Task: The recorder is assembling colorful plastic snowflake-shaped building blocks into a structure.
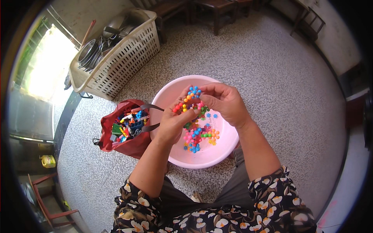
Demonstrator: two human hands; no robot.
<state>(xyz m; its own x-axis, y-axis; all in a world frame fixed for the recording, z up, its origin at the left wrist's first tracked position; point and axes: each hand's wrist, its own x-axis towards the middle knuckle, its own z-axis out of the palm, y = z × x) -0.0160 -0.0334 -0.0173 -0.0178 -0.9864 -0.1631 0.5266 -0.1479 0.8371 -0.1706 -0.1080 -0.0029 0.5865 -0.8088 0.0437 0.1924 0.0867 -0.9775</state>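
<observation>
Over a pink plastic basin (161,91), both my hands are closed on one cluster of colourful knobbed plastic building pieces (185,107). My left hand (173,120) grips its lower left part, thumb across the front. At the upper right, my right hand (222,101) pinches a blue flower-shaped piece (194,92) at the cluster's top between thumb and fingers. Red, yellow, orange, pink and green knobs show between the hands. More joined pieces (197,134) are below the cluster; whether they hang from it or lie in the basin, I cannot tell.
Left of the basin stands a red fabric bag (132,149) full of mixed toy bricks, its dark handles reaching the basin's rim. A white slotted basket (124,58) with metal pans is behind it. Wooden stools (217,13) line the back. A wooden frame (46,209) is at lower left.
</observation>
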